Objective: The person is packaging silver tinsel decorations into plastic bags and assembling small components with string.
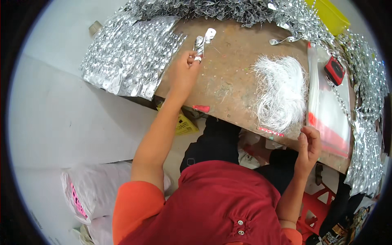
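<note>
My left hand point(185, 75) is closed in a pinch over the left part of the brown table. Between its fingertips are shiny silver twisted strips point(199, 44) with rounded, holed ends, which point away from me. At the table's front edge, my right hand point(309, 151) is raised with thumb and fingers curled together. Whatever its fingertips may hold is too small to make out. Just beyond and to the left of it lies a loose bundle of white thread point(282, 94). Clear plastic bags point(324, 106) with red edges lie right beside it.
Rows of silver strips point(126, 57) hang over the table's left end; a silver heap point(216, 10) lines the back. One loose strip point(281, 40) lies at the back right. A red and black device point(335, 70) rests on the bags. A yellow container point(332, 18) stands behind.
</note>
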Demonstrator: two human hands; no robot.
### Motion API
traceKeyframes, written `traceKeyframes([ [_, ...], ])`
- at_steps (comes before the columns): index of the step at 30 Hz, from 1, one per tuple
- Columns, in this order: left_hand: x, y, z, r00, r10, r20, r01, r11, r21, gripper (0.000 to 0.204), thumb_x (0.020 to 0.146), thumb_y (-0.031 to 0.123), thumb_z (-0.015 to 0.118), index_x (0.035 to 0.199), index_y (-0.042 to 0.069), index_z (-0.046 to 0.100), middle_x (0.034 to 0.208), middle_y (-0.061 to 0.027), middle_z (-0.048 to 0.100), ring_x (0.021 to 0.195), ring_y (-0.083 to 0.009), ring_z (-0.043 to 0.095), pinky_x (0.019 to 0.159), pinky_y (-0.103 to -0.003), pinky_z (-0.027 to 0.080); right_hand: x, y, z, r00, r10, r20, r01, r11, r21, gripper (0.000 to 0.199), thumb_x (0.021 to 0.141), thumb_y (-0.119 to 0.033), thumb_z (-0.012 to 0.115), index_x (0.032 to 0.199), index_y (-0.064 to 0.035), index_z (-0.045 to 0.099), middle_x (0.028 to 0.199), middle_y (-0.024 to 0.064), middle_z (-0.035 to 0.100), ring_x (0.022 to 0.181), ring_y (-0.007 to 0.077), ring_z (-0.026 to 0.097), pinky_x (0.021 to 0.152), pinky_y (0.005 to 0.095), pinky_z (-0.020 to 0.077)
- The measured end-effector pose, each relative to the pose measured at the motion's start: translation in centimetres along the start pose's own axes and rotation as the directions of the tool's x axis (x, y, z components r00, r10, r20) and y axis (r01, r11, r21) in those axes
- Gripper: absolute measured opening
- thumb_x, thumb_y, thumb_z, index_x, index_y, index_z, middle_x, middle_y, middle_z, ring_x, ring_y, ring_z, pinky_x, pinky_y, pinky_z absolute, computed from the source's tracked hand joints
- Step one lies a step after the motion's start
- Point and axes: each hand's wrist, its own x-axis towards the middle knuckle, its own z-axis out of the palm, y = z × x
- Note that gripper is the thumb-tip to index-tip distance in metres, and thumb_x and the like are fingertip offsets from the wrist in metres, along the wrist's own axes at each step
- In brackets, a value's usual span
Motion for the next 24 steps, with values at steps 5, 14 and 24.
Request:
traceKeyframes([
  [5,1.6,-2.4,1.6,0.948,0.312,-0.060,-0.244,0.835,0.493,0.022,0.074,0.014,0.063,0.095,0.008,0.063,0.088,-0.0104,0.060,0.081,-0.0314,0.059,0.068,-0.042,0.046,3.1,-0.9,1.3,0.993,-0.057,0.103,0.079,0.972,-0.220,0.014,0.086,-0.001,0.054,0.100,0.0006,0.057,0.095,0.0046,0.056,0.088,0.0115,0.052,0.078,0.0239,0.0400],
  [14,1.2,-2.0,1.5,0.881,0.469,0.063,-0.430,0.737,0.522,0.016,0.075,0.010,0.059,0.088,0.012,0.068,0.085,-0.0057,0.057,0.085,-0.0276,0.055,0.072,-0.038,0.044,17.9,5.0,6.7,0.852,-0.381,0.359,0.522,0.670,-0.528,0.020,0.076,-0.003,0.060,0.097,-0.0021,0.061,0.107,0.0121,0.059,0.097,0.0290,0.057,0.082,0.0365,0.0451],
  [24,3.0,-2.1,2.3,0.851,0.511,0.118,-0.500,0.723,0.477,0.011,0.076,0.007,0.055,0.082,0.006,0.064,0.084,-0.0096,0.059,0.084,-0.0282,0.056,0.071,-0.040,0.046,26.0,9.1,9.2,0.842,-0.131,0.524,0.539,0.151,-0.829,0.025,0.078,-0.015,0.054,0.100,-0.0079,0.064,0.137,0.0061,0.040,0.103,0.0255,0.052,0.085,0.0429,0.0408],
])
